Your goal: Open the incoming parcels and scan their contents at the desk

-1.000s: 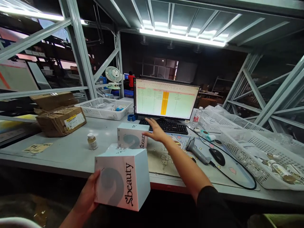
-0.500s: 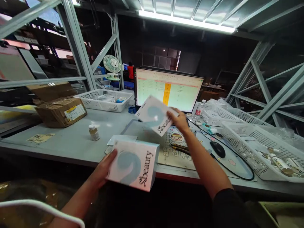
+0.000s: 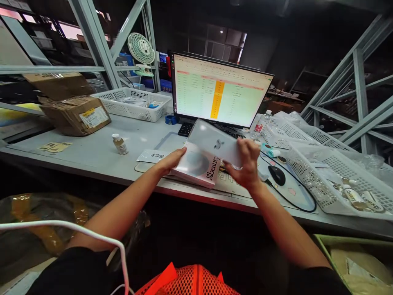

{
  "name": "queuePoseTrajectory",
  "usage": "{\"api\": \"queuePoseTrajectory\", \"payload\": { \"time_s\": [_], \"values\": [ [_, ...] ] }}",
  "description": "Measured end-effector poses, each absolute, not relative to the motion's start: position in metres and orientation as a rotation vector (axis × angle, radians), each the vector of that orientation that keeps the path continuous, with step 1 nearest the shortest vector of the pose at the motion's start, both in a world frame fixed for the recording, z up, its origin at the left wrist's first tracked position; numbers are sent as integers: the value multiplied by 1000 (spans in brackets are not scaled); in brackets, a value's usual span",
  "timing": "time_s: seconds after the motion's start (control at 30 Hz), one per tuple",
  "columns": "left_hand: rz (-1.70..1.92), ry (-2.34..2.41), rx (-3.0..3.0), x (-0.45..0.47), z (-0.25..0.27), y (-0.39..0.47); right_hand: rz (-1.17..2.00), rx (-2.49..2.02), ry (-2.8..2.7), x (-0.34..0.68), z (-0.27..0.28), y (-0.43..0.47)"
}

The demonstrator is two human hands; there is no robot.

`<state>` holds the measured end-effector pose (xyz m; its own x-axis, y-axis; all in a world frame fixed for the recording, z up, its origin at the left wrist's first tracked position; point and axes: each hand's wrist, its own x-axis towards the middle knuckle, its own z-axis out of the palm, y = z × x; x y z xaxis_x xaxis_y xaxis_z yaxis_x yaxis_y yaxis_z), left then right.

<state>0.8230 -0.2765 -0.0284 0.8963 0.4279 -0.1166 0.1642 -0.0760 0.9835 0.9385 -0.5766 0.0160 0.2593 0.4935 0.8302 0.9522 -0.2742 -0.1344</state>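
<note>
My left hand (image 3: 172, 159) is closed on the left edge of a white box (image 3: 195, 163) printed with a pale blue shape and "beauty" lettering. That box lies flat at the desk's front edge; whether it rests on the desk I cannot tell. My right hand (image 3: 247, 164) grips the right end of a second white box (image 3: 211, 141), tilted, with a side bearing a small dark logo facing me. It overlaps the far part of the first box; whether they touch is unclear. A white card (image 3: 153, 156) with dark characters is just left of my left hand.
Behind the boxes stand a keyboard (image 3: 185, 129) and a monitor (image 3: 196, 90). A small bottle (image 3: 119, 144), a cardboard box (image 3: 75, 116) and a white basket (image 3: 138, 107) are left. Right are a mouse (image 3: 276, 175) with its cable and a basket of bottles (image 3: 325, 188).
The left-hand box has moved up and forward to the desk edge. My right hand has turned its box so a side shows instead of the printed face, and the two boxes now overlap.
</note>
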Motion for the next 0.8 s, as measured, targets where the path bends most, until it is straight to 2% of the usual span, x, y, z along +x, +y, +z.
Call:
{"api": "queuePoseTrajectory", "payload": {
  "time_s": [0.1,0.2,0.4,0.47,0.57,0.7,0.8],
  "values": [
    [138,613,1475,818,-27,-284,-834,-1827,-1596,919,-32,-574],
    [138,676,1388,809,-22,-291,-749,-1802,-1653,906,-55,-573],
    [240,456,1478,802,-19,-297,-640,-1745,-1663,911,-32,-583],
    [274,443,1529,801,-20,-297,-710,-1774,-1488,934,-23,-594],
    [318,508,1587,797,-23,-297,-721,-2109,-985,985,-20,-617],
    [339,578,1628,790,-25,-298,-159,-2724,-536,1039,-28,-636],
    [329,559,1631,787,-25,-298,144,-2884,-453,1046,-35,-632]
  ]
}}
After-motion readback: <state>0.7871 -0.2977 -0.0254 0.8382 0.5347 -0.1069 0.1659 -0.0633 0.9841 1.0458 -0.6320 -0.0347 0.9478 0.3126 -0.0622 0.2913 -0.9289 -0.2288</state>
